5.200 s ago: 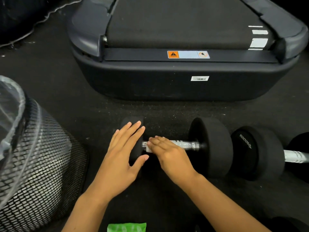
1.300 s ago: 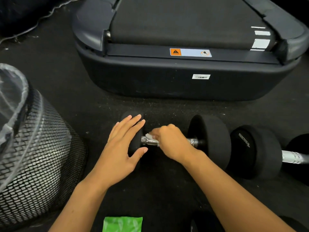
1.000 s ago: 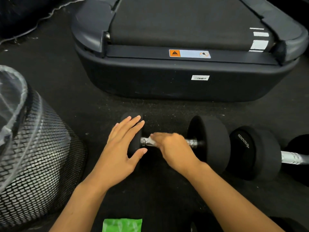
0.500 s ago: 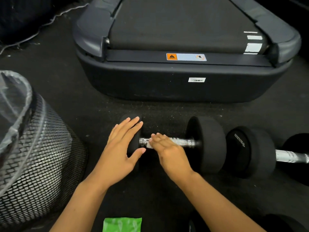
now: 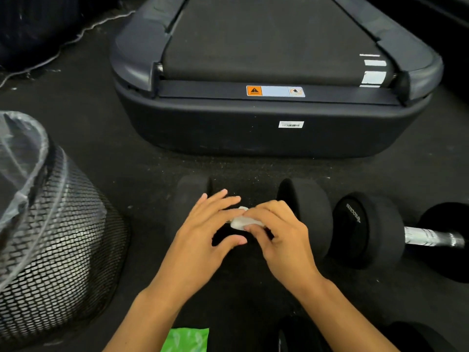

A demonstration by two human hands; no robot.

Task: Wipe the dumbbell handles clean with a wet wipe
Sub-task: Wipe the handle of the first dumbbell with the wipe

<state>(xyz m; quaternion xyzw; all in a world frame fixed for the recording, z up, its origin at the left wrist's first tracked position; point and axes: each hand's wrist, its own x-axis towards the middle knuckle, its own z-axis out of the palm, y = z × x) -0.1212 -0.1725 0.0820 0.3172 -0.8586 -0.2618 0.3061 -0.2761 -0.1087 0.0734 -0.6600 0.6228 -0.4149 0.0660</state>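
Note:
A black dumbbell [image 5: 307,212] lies on the dark floor in front of me, its handle hidden behind my hands. My right hand [image 5: 281,240] holds a crumpled white wet wipe [image 5: 241,222] in its fingertips, just above where the handle runs. My left hand [image 5: 203,240] hovers beside it with fingers spread, their tips near the wipe and over the dumbbell's left weight [image 5: 193,196]. A second dumbbell [image 5: 370,229] lies to the right, its shiny handle [image 5: 429,236] bare.
A treadmill's rear end [image 5: 266,128] stands just beyond the dumbbells. A black mesh bin [image 5: 58,237] with a clear plastic liner sits at the left. A green wipes packet [image 5: 186,340] lies at the bottom edge. Part of another dark weight [image 5: 294,336] shows bottom right.
My right hand has lifted off the handle toward me with the wipe bunched in its fingers. My left hand has come off the left weight and moved right, toward the wipe.

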